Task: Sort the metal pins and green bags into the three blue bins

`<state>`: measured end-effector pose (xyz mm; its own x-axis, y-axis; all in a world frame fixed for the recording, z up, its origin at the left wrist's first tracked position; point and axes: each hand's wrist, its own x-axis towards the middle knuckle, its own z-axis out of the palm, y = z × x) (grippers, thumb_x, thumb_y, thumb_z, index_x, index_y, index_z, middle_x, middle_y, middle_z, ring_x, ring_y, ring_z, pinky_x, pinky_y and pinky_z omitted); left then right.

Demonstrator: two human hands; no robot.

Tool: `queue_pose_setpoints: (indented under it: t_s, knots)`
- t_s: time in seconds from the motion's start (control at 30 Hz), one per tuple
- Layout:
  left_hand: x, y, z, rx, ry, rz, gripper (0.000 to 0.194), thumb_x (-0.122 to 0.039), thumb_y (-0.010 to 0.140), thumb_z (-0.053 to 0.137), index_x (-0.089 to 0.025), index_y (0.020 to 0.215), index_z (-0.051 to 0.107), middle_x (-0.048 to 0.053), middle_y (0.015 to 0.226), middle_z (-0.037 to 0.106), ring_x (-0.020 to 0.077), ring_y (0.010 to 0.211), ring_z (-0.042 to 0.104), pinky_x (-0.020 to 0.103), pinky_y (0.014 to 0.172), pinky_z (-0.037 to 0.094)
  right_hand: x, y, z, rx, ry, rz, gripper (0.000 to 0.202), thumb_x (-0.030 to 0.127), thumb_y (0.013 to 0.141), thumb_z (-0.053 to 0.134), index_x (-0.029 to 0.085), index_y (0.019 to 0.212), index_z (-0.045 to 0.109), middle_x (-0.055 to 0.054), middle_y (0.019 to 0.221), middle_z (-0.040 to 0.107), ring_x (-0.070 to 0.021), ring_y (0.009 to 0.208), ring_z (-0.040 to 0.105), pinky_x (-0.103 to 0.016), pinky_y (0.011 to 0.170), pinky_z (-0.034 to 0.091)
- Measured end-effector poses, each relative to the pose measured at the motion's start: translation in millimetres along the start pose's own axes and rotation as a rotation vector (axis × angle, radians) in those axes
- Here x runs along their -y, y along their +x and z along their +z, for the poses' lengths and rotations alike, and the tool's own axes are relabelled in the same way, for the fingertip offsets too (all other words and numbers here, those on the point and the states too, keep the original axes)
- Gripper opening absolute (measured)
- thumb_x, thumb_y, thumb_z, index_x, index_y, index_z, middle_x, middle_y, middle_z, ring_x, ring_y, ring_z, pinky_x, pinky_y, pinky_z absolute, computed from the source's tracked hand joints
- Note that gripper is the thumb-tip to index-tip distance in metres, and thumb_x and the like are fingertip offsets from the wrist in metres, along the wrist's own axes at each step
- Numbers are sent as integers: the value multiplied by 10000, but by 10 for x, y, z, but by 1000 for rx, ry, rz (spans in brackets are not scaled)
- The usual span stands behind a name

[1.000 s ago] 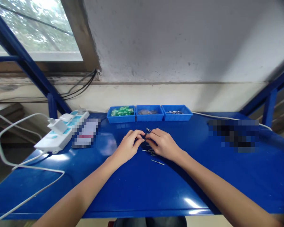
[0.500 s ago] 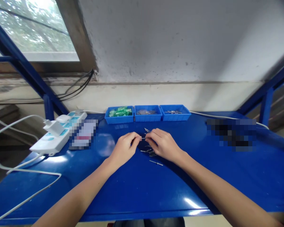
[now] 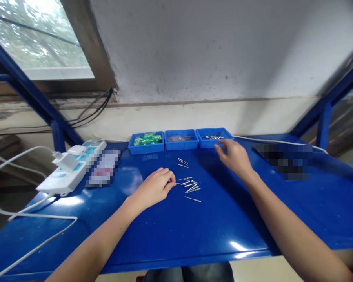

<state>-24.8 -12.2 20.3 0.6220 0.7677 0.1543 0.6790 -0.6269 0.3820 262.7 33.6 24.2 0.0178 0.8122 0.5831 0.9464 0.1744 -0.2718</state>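
Observation:
My left hand [image 3: 158, 185] rests low over the blue table, its thumb and index finger pinched on one end of a blind rivet [image 3: 180, 183]. The rivet points right, towards a loose pile of several blind rivets [image 3: 191, 189]. A single rivet [image 3: 193, 199] lies just in front of the pile, and a few others [image 3: 183, 161] lie behind it. My right hand [image 3: 233, 156] is raised in front of the right blue bin [image 3: 214, 144], its thumb and fingertips apart and nothing visible between them. Several metal rivets [image 3: 214, 137] lie inside that bin.
The left bin [image 3: 147, 149] holds green packets, and the middle bin [image 3: 181, 146] a clear plastic bag. On the left are a white power strip [image 3: 57, 180] with cables and a blurred phone-like object [image 3: 103, 168]. A blurred dark object [image 3: 285, 162] lies at right.
My right hand has left the rivet between my hands and moved right and back to the right bin. My left hand has come slightly down towards the pile, uncovering the rivets.

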Motion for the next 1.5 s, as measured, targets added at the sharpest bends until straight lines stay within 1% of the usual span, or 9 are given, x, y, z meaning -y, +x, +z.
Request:
queue_pose_setpoints:
  t_s: [0.07, 0.17, 0.27, 0.43, 0.67, 0.8, 1.0, 1.27, 1.5]
  knots:
    - [15, 10, -7, -53, 1, -16, 153, -253, 905, 436, -197, 795, 526, 10, 785, 564, 180, 781, 503, 324, 715, 399, 246, -105, 24, 115, 137, -130, 300, 392, 890, 444, 171, 1022, 597, -70, 823, 646, -209, 812, 591, -325, 732, 442]
    - [33, 19, -23, -144, -38, -49, 149, -255, 898, 435, -194, 800, 530, 11, 763, 562, 178, 777, 497, 315, 690, 397, 667, -269, 39, 292, 284, -459, 235, 356, 874, 504, 189, 1014, 590, -65, 894, 640, -181, 838, 573, -299, 741, 434]
    - [29, 18, -32, -183, -79, -65, 154, -255, 896, 428, -194, 798, 530, 13, 754, 557, 176, 761, 491, 313, 673, 397, 870, -364, 58, 339, 311, -613, 137, 275, 879, 506, 184, 936, 591, -57, 856, 627, -163, 792, 549, -285, 709, 415]
    - [-34, 11, -36, -183, -99, 13, 152, -231, 911, 402, -197, 797, 497, 12, 772, 552, 178, 788, 481, 317, 699, 396, 820, -361, 51, 284, 293, -611, 101, 246, 869, 521, 182, 927, 575, -52, 846, 611, -159, 766, 526, -281, 687, 388]
    - [-48, 16, -9, -180, -106, 0, 170, -238, 932, 378, -197, 794, 468, 8, 789, 527, 172, 783, 469, 312, 712, 385, 852, -353, 11, 285, 234, -669, 144, 228, 915, 437, 173, 870, 562, -47, 804, 601, -154, 749, 509, -277, 658, 341]
    - [-58, 21, 14, -183, -114, 9, 177, -232, 936, 373, -193, 781, 449, 7, 784, 518, 168, 784, 462, 307, 715, 382, 841, -360, 12, 293, 261, -688, 123, 269, 900, 478, 176, 875, 555, -45, 818, 596, -155, 757, 506, -278, 663, 340]
    - [-122, 22, -14, -181, -109, 47, 202, -225, 934, 357, -193, 763, 461, 16, 766, 521, 170, 767, 442, 313, 715, 386, 843, -360, -3, 301, 288, -690, 96, 221, 897, 472, 182, 856, 550, -37, 801, 592, -151, 750, 503, -274, 661, 333]
    - [-82, 10, -15, -297, -181, -25, 115, -294, 906, 459, -210, 903, 538, 6, 790, 555, 167, 792, 495, 310, 728, 417, 843, -343, 15, 248, 280, -622, 189, 259, 931, 406, 162, 859, 551, -49, 762, 588, -148, 690, 495, -272, 637, 339]
    - [-95, 13, -31, -327, -151, 25, 186, -252, 928, 398, -193, 808, 527, 14, 770, 560, 163, 781, 491, 302, 730, 413, 842, -332, -13, 237, 317, -609, 186, 308, 918, 441, 164, 879, 552, -46, 778, 596, -148, 697, 495, -266, 638, 343]
